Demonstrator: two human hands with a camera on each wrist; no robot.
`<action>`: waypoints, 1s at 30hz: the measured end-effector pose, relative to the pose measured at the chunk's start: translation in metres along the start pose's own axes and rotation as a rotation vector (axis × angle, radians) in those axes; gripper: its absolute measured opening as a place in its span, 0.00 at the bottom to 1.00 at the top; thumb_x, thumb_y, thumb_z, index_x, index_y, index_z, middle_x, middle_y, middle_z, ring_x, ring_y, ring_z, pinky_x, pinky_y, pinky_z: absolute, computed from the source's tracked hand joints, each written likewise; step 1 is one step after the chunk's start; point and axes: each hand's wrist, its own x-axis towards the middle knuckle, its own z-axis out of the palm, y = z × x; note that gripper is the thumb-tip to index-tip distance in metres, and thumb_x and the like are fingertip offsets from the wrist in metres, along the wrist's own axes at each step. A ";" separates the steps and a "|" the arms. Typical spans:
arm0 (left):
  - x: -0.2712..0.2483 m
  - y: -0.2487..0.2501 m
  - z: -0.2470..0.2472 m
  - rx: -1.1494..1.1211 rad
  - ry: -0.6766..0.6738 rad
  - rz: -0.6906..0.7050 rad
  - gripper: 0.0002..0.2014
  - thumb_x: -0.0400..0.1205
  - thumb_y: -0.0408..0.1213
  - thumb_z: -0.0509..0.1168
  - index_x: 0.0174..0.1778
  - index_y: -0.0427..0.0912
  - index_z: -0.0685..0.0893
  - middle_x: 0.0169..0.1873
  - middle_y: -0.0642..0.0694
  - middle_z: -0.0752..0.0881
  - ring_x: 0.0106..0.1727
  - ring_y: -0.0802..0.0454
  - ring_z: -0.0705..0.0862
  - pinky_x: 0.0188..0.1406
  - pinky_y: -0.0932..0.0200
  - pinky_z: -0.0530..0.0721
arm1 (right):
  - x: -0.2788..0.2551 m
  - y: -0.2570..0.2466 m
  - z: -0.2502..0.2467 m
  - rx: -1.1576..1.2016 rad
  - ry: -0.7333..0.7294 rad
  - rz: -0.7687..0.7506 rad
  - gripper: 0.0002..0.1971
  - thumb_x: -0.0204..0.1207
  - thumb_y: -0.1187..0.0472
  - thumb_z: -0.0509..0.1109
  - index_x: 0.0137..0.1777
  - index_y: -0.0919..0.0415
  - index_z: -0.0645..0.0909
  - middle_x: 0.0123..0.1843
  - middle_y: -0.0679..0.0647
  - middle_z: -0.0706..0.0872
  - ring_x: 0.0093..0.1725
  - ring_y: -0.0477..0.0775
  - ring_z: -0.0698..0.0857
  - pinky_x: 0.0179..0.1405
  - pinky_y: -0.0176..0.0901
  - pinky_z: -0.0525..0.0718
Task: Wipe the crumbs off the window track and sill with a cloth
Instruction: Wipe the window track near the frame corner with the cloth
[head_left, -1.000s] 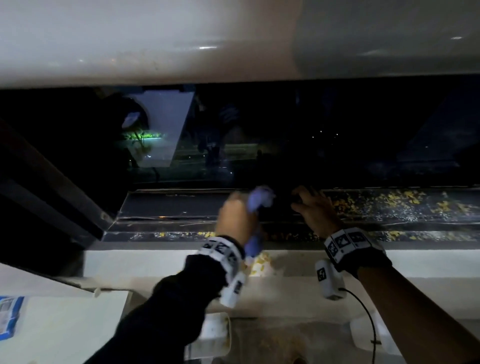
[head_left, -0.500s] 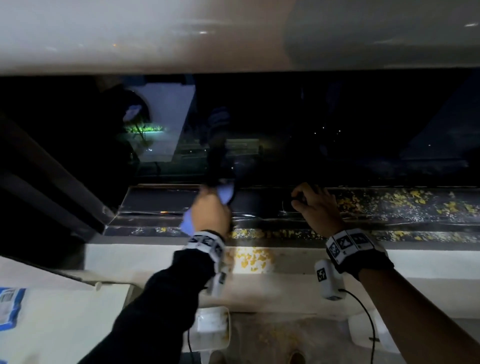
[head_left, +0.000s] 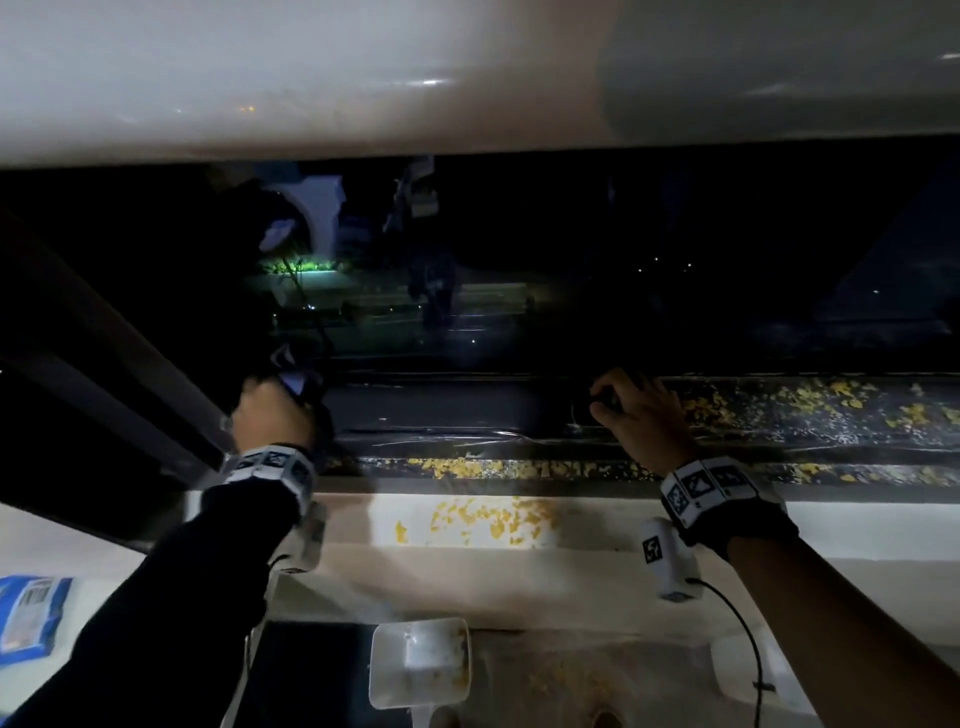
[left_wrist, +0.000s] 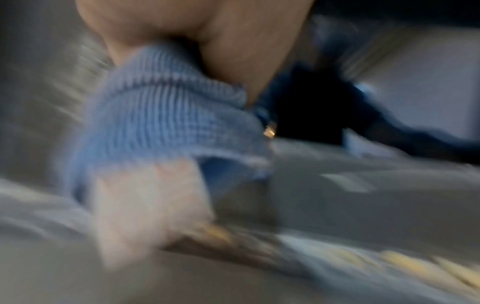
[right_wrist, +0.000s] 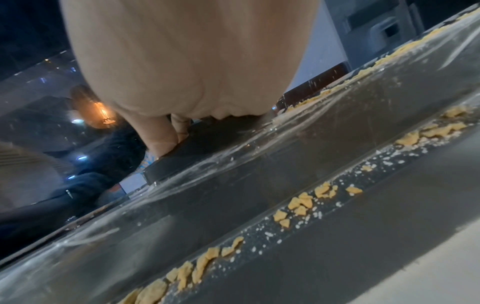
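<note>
The blue cloth (head_left: 297, 382), bunched tight in the left hand (head_left: 270, 415), has been dragged to the left end of the window track (head_left: 441, 410). That stretch looks wiped. Yellow crumbs (head_left: 810, 400) are left by the right hand (head_left: 641, 410), whose fingers are curled on the track, and on the sill (head_left: 483, 519).

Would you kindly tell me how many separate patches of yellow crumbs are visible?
3: one on the white sill, one along the front track channel, one on the rear track right of the right hand. Any near the left hand are hidden in darkness.

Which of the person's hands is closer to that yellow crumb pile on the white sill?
Left. The left hand, gripping the blue cloth, is up-left of the crumb pile; the right hand is farther, up-right.
</note>
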 end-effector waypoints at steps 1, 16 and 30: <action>-0.008 0.011 0.008 0.013 -0.026 0.027 0.13 0.73 0.32 0.70 0.51 0.29 0.83 0.53 0.27 0.80 0.53 0.27 0.83 0.52 0.39 0.82 | 0.000 0.000 0.001 -0.002 0.005 -0.001 0.19 0.68 0.44 0.59 0.55 0.51 0.79 0.58 0.53 0.82 0.60 0.62 0.76 0.56 0.52 0.66; -0.057 0.063 -0.001 0.017 -0.140 0.336 0.17 0.75 0.34 0.66 0.58 0.53 0.86 0.52 0.34 0.84 0.52 0.33 0.85 0.48 0.48 0.82 | 0.000 0.004 0.002 -0.005 0.007 -0.006 0.13 0.74 0.46 0.62 0.55 0.48 0.78 0.57 0.52 0.81 0.60 0.62 0.76 0.58 0.54 0.68; -0.101 0.099 0.063 0.034 -0.198 0.416 0.26 0.73 0.29 0.63 0.69 0.43 0.73 0.60 0.35 0.81 0.48 0.32 0.86 0.44 0.46 0.83 | -0.001 -0.003 0.002 -0.012 0.030 -0.005 0.18 0.69 0.45 0.60 0.55 0.51 0.79 0.58 0.55 0.82 0.60 0.65 0.76 0.56 0.54 0.67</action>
